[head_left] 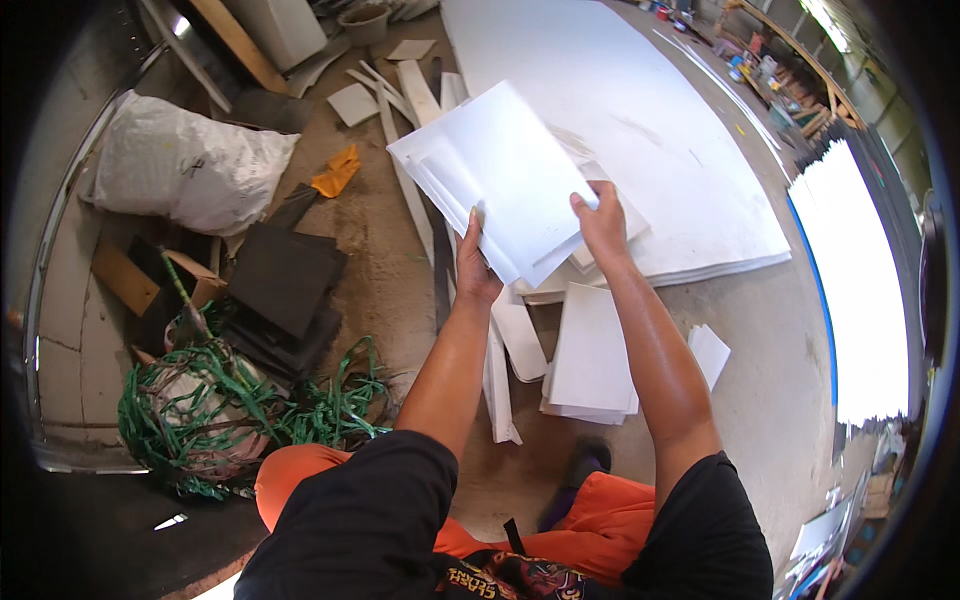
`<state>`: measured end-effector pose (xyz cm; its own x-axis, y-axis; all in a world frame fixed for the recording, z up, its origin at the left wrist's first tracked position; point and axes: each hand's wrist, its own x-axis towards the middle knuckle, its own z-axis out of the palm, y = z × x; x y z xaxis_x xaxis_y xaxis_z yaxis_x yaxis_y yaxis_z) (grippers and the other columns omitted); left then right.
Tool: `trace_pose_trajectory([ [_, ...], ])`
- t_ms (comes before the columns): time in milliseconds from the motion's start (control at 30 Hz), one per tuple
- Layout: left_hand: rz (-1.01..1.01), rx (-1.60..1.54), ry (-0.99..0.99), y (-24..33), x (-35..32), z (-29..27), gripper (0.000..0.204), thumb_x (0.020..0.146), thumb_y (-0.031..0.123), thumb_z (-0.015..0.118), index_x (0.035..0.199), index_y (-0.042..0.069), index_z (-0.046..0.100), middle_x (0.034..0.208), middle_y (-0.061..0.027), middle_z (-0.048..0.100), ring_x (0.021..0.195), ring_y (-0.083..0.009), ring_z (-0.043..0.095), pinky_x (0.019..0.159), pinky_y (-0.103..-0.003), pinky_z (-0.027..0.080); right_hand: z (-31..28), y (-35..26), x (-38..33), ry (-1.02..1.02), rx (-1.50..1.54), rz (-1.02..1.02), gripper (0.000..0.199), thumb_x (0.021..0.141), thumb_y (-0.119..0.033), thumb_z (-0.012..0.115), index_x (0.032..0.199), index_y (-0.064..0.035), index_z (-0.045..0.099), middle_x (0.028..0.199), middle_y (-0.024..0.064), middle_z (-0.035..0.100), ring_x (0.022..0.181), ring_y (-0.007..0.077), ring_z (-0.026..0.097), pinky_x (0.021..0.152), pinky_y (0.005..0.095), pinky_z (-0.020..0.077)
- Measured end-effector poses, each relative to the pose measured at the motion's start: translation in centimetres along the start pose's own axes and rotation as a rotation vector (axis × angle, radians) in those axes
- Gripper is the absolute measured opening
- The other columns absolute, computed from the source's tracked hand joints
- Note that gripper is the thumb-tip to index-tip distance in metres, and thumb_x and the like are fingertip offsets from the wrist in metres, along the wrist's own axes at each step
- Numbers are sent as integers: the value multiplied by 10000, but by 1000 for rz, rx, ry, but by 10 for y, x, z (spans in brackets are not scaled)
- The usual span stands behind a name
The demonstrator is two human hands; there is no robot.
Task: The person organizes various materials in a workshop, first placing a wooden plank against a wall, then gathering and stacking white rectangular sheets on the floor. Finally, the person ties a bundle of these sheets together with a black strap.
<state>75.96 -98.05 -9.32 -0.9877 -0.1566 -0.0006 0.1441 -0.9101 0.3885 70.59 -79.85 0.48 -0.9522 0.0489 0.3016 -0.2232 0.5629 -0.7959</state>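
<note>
Between my two hands I hold a small stack of white rectangular sheets (495, 165), tilted and raised above the floor. My left hand (474, 262) grips its lower left edge, thumb on top. At the right corner my right hand (603, 225) is closed on the same stack, thumb on the upper face. The sheets are slightly fanned, with edges showing at the left and below. Fingers under the stack are hidden. Below my right forearm, a pile of cut white panels (590, 350) lies on the floor, partly covered by the arm.
Large white boards (640, 120) lie flat ahead. At left are a white sack (190, 160), dark square sheets (285, 280), an orange cloth (337, 172) and tangled green strapping (200, 410). Long white strips (405, 190) lie near the middle. A tall white stack (855, 280) stands at right.
</note>
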Motion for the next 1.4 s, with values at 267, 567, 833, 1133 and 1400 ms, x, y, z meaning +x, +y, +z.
trace_pose_trajectory([
  [267,-52,122,153,-19,-22,7,640,1033,370,597,1565,128,338,1469,-115,518,1345,-303,529,1117,-493,469,-68,53,-3,-389,119,419,487,881,-264,769,1243,16,603,1189,194,675,1041,280,665,779,433,543],
  [567,18,255,185,-8,-24,6,731,1007,322,658,1603,220,247,1484,-88,486,1371,-295,495,1096,-524,482,-49,53,5,-461,-23,245,625,851,-294,817,1302,73,587,1227,234,667,1140,321,647,963,396,504],
  [833,-22,313,158,-2,-25,-5,683,1031,394,605,1600,218,270,1476,-102,499,1339,-306,535,1086,-536,492,-69,75,-5,-409,790,374,555,950,-130,723,1432,20,494,1320,179,642,1236,263,603,1063,407,473],
  [1133,-21,386,86,-29,-22,-16,670,1048,526,531,1570,188,281,1470,-95,506,1321,-288,546,1030,-535,520,-21,73,-41,-519,352,392,763,847,-226,832,1462,35,463,1329,220,616,1203,301,610,1035,409,461],
  [1400,-193,325,153,-30,-21,-12,579,1058,443,539,1536,189,334,1440,-107,532,1263,-341,595,883,-576,615,-118,166,-28,-112,555,458,589,923,-194,765,1418,29,537,1245,156,680,1130,258,645,967,388,517],
])
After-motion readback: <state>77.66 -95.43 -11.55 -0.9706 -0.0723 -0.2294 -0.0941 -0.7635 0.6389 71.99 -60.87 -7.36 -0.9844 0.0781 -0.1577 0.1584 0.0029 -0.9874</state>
